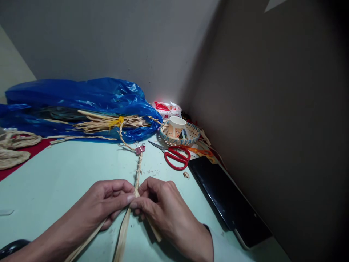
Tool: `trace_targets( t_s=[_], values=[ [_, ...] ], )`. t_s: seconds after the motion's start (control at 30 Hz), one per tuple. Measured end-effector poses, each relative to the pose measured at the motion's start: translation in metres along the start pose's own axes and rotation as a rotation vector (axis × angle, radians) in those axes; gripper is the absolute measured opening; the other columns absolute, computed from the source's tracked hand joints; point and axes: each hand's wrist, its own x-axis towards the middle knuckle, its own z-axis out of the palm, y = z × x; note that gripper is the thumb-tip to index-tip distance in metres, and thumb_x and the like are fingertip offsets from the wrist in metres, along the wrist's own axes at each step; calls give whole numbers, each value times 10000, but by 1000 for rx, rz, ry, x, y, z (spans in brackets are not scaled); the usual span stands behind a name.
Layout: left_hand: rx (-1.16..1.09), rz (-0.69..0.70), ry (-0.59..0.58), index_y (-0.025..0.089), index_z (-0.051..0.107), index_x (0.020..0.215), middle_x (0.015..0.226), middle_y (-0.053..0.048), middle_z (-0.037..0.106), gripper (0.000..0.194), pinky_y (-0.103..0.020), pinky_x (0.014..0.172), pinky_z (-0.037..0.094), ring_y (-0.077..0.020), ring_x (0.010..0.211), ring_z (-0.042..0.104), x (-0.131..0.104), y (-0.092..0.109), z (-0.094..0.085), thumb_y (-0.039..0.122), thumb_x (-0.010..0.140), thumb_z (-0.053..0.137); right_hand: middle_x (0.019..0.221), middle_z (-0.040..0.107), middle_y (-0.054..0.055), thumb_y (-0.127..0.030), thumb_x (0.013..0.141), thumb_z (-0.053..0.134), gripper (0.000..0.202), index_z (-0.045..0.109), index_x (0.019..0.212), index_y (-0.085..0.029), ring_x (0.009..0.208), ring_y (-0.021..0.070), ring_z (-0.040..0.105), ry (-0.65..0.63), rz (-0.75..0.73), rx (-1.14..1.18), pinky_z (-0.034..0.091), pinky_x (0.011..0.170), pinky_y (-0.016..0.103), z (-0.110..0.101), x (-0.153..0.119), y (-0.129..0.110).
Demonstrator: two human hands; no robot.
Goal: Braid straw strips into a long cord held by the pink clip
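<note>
A thin braid (138, 171) of pale dried strips runs from a dark pink binder clip (140, 149) down to my hands. My left hand (109, 203) pinches the braid's lower end from the left, and one strip passes beneath it toward the bottom left. From the right, my right hand (163, 209) pinches the same spot, its thumb close to the left thumb; another strip sticks out below it. Between the hands, a loose wide strip (123, 233) hangs toward the bottom edge. Beyond the clip, a twisted cord leads to a bundle of dried strips (100, 123) tied with yellow.
Behind lies a blue plastic bag (73, 94). Red-handled scissors (176, 158), a woven basket (192, 134), a paper cup (176, 127) and orange scissors (201, 152) stand back right. A black tablet (229, 200) lies right. Coiled braids (13, 153) rest on red cloth at left.
</note>
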Motion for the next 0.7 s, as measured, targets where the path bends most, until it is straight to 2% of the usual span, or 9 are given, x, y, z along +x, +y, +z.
trace_targets(
  t_s=[0.13,0.27,0.4,0.5,0.6,0.7],
  values=[
    [54,38,18,181,658,787,534,88,424,401,-198,438,235,-76,476,274,-4,4,4,573,721,707,657,615,0,-506,817,725,379,608,746,-152,598,113,555,-68,122,273,418,596,229,-2,6,6],
    [223,159,129,194,666,741,602,26,553,374,-235,525,364,-131,564,456,-7,0,7,567,749,637,633,615,3,-472,712,805,380,643,751,-130,535,91,510,-90,205,497,396,551,218,0,11,13],
    [497,311,256,229,665,744,652,0,646,355,-265,561,424,-172,610,575,-9,-13,12,533,848,515,619,621,8,-241,806,687,163,666,696,-122,558,84,478,31,164,371,364,569,211,6,10,9],
    [625,485,352,249,659,759,683,17,692,312,-256,596,454,-159,606,618,-11,-24,15,456,915,485,594,599,-2,-114,797,609,136,650,668,-120,555,85,460,85,172,302,344,555,210,9,7,1],
    [709,568,412,254,659,757,671,29,696,278,-245,589,460,-147,576,619,-12,-32,17,409,928,504,564,519,-39,-113,764,620,123,590,648,-139,539,81,413,134,203,303,312,517,206,11,6,-3],
    [732,582,450,260,653,756,618,44,670,257,-239,537,443,-141,519,586,-14,-34,18,406,921,520,569,481,-51,-152,753,623,122,556,651,-153,541,81,387,159,206,279,297,504,209,14,6,-2]
  ],
)
